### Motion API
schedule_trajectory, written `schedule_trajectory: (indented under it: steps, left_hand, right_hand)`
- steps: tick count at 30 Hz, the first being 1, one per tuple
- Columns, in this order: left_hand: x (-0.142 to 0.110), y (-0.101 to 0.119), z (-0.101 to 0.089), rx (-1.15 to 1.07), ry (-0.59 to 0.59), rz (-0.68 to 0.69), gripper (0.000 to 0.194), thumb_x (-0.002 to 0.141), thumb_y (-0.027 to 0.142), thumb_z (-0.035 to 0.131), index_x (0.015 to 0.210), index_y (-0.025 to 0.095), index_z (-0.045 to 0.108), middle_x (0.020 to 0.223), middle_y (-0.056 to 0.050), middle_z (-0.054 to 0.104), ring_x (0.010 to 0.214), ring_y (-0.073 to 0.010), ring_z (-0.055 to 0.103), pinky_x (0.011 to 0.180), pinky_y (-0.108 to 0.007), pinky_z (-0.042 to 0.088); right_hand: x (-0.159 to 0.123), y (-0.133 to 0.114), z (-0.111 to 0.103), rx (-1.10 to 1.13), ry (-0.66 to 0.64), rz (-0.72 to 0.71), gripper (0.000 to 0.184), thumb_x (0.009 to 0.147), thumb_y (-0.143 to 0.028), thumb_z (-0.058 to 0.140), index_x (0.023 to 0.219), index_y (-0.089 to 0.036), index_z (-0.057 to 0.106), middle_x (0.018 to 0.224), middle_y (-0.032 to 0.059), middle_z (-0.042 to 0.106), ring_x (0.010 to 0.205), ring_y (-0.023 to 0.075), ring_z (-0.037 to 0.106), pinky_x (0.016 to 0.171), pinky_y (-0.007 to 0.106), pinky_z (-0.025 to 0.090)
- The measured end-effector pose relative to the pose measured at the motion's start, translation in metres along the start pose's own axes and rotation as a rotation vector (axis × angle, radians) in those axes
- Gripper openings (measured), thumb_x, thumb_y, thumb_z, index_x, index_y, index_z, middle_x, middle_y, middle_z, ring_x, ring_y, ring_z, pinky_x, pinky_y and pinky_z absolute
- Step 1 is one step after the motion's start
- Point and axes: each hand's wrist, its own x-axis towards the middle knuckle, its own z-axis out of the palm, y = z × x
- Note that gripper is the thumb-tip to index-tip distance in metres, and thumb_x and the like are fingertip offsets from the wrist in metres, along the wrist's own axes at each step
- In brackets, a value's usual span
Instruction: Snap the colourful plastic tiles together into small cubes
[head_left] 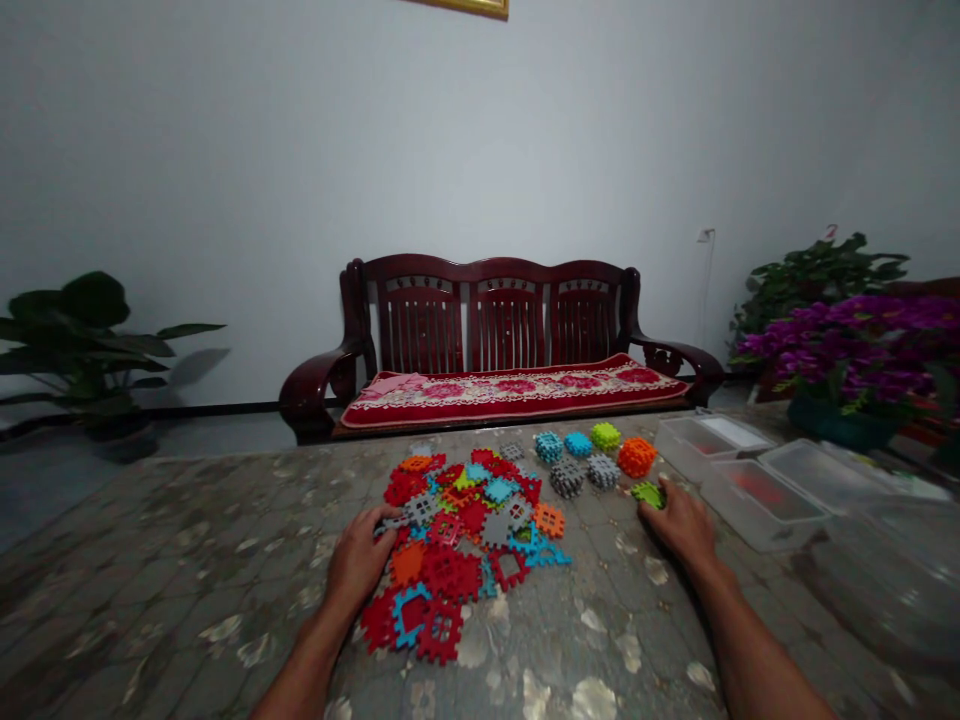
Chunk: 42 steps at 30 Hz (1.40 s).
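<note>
A heap of flat interlocking plastic tiles (457, 570), mostly red with some blue, orange and grey, is spread over the middle of the table. At its left edge, my left hand (358, 555) has thumb and fingers closed on a grey interlocking tile (395, 521). Farther right, my right hand (681, 525) pinches a green interlocking tile (646, 493) low over the table. Just beyond it sit stacks of tiles sorted by colour: an orange stack (637, 456), a grey stack (603, 471), a dark grey stack (567, 478), a green stack (605, 435) and blue ones (548, 446).
Clear plastic boxes (765, 520) stand to the right of my right hand, some with red inside. Behind them is a pot of purple flowers (862, 345). A patterned cloth (247, 560) covers the table. Past its far edge stands a wooden bench (499, 290).
</note>
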Motion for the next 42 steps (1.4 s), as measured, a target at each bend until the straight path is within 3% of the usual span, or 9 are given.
schedule_trajectory:
  steps: [7,10,15,20,26,30,36,39,42]
  left_hand:
    - [-0.005,0.008,-0.002,-0.008,0.024,0.008,0.027,0.079,0.020,0.055,0.097,0.024,0.075,0.110,-0.005,0.078,0.108,-0.0242,0.071,0.103,-0.038,0.052]
    - [-0.005,0.007,-0.001,-0.011,0.019,0.009,0.027,0.079,0.018,0.056,0.097,0.024,0.075,0.110,-0.004,0.077,0.108,-0.0237,0.071,0.104,-0.039,0.051]
    - [-0.005,0.009,-0.002,0.002,0.007,-0.001,0.027,0.080,0.018,0.056,0.099,0.025,0.074,0.111,-0.004,0.077,0.109,-0.0238,0.070,0.104,-0.039,0.051]
    - [-0.006,0.016,-0.006,-0.039,0.030,0.019,0.028,0.078,0.017,0.054,0.098,0.023,0.073,0.115,-0.006,0.075,0.113,-0.0248,0.069,0.108,-0.041,0.050]
    - [-0.008,0.024,-0.008,-0.086,0.057,0.045,0.037,0.074,0.011,0.054,0.103,0.024,0.072,0.118,-0.005,0.074,0.117,-0.0238,0.068,0.112,-0.042,0.048]
    - [-0.011,0.026,-0.008,-0.051,0.054,0.079,0.037,0.076,0.014,0.057,0.108,0.024,0.072,0.127,-0.006,0.073,0.126,-0.0255,0.064,0.116,-0.045,0.044]
    - [-0.012,0.032,-0.008,-0.020,0.042,0.121,0.032,0.088,0.033,0.059,0.114,0.023,0.074,0.139,-0.010,0.068,0.139,-0.0308,0.055,0.121,-0.054,0.036]
    - [-0.012,0.047,-0.007,-0.055,0.012,0.152,0.035,0.088,0.035,0.061,0.118,0.025,0.074,0.139,-0.009,0.068,0.140,-0.0297,0.053,0.122,-0.053,0.036]
    - [-0.021,0.069,-0.008,-0.042,-0.119,0.201,0.038,0.087,0.039,0.065,0.121,0.027,0.074,0.143,-0.010,0.066,0.141,-0.0313,0.053,0.121,-0.055,0.037]
  right_hand:
    - [-0.001,0.004,0.008,-0.034,0.056,0.022,0.069,0.089,-0.047,0.049,0.147,-0.011,0.056,0.129,0.0204,0.071,0.114,0.0397,0.068,0.093,0.049,0.053]
    - [-0.002,0.007,0.008,0.004,0.142,0.003,0.070,0.088,-0.053,0.048,0.143,-0.011,0.059,0.129,0.0212,0.071,0.114,0.0405,0.067,0.093,0.052,0.052]
    - [-0.016,-0.003,0.003,0.317,0.350,-0.189,0.056,0.091,-0.055,0.042,0.118,-0.018,0.072,0.114,0.0170,0.075,0.104,0.0349,0.068,0.092,0.050,0.054]
    - [-0.050,-0.053,-0.004,0.623,0.185,-0.468,0.043,0.093,-0.053,0.050,0.111,-0.022,0.074,0.110,0.0141,0.076,0.093,0.0276,0.071,0.088,0.042,0.057]
    - [-0.085,-0.102,-0.002,0.601,0.026,-0.725,0.042,0.091,-0.044,0.060,0.125,-0.023,0.072,0.125,0.0128,0.074,0.117,0.0315,0.067,0.104,0.049,0.053]
    - [-0.090,-0.106,0.001,0.529,-0.012,-0.817,0.054,0.088,-0.046,0.066,0.136,-0.021,0.068,0.135,0.0147,0.069,0.125,0.0335,0.063,0.108,0.053,0.050]
    - [-0.088,-0.105,0.004,0.466,-0.056,-0.857,0.065,0.089,-0.053,0.067,0.145,-0.021,0.062,0.145,0.0170,0.063,0.133,0.0352,0.058,0.112,0.055,0.046]
    - [-0.088,-0.104,0.008,0.440,-0.068,-0.829,0.067,0.089,-0.055,0.065,0.147,-0.021,0.060,0.149,0.0176,0.060,0.136,0.0360,0.057,0.112,0.055,0.046]
    - [-0.088,-0.104,0.011,0.423,-0.094,-0.809,0.067,0.090,-0.055,0.065,0.148,-0.023,0.060,0.151,0.0170,0.059,0.137,0.0364,0.057,0.112,0.055,0.047]
